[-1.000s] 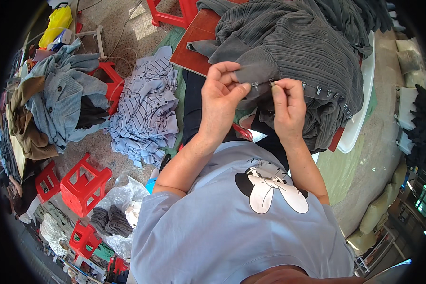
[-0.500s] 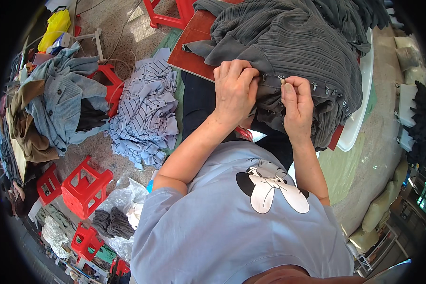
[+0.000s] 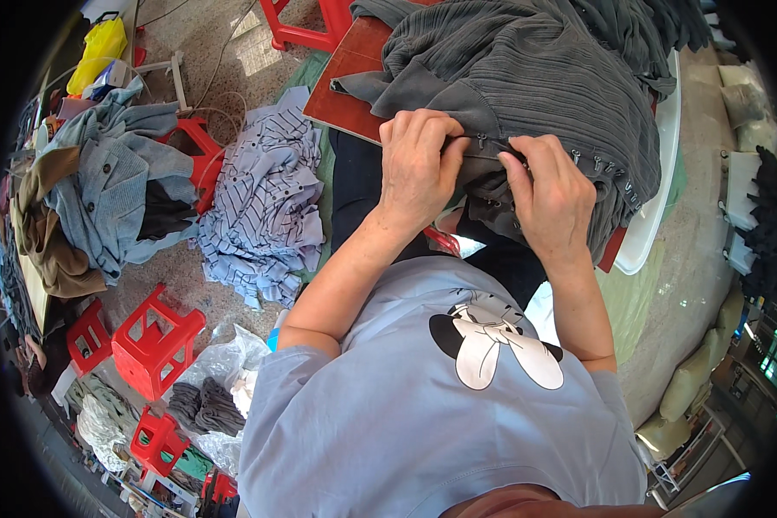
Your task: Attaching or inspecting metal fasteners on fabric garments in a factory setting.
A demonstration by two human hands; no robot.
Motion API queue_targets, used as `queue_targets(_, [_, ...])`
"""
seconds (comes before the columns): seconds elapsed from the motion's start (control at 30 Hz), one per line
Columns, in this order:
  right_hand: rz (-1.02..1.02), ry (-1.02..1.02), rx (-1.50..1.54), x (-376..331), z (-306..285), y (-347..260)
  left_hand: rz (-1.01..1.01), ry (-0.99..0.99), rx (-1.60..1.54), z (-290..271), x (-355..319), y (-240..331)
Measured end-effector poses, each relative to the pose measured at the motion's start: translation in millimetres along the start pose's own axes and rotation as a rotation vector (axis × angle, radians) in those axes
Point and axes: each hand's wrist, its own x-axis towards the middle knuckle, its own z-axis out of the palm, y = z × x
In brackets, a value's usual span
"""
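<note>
A dark grey ribbed garment (image 3: 544, 78) lies heaped over a reddish-brown board in front of me. Small metal pin-like fasteners (image 3: 597, 163) line its near edge. My left hand (image 3: 419, 164) is closed at that edge, pinching the cloth between thumb and bent fingers. Just to its right, my right hand (image 3: 551, 194) has thumb and forefinger on the same edge, with a fold of cloth between them. One fastener (image 3: 482, 138) shows in the gap between the two hands. The cloth under my right palm is hidden.
The reddish-brown board (image 3: 341, 82) juts out at left, with a white tub (image 3: 656, 233) at its right. Striped shirts (image 3: 263, 198) lie piled on the floor to the left. Red stools (image 3: 155, 337) and a blue-grey cardigan (image 3: 116, 186) are farther left.
The small tan, bead-like piece earlier at my right fingertips no longer shows. My right hand has turned over the edge, its thumb and forefinger spread wider. My left hand has shifted slightly left.
</note>
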Motion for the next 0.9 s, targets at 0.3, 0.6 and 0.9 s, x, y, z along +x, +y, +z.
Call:
queue_targets(0.3, [-0.169,-0.171,-0.048,21,-6,14,0.059,0.023,0.029,2,3,-4])
queue_targets(0.6, [-0.311,-0.218,-0.091,34,-4,12,0.099,0.038,-0.058,-2,-2,-2])
queue_targets(0.9, [-0.353,-0.254,-0.089,36,-5,11,0.102,0.026,-0.073,-1,-3,-1])
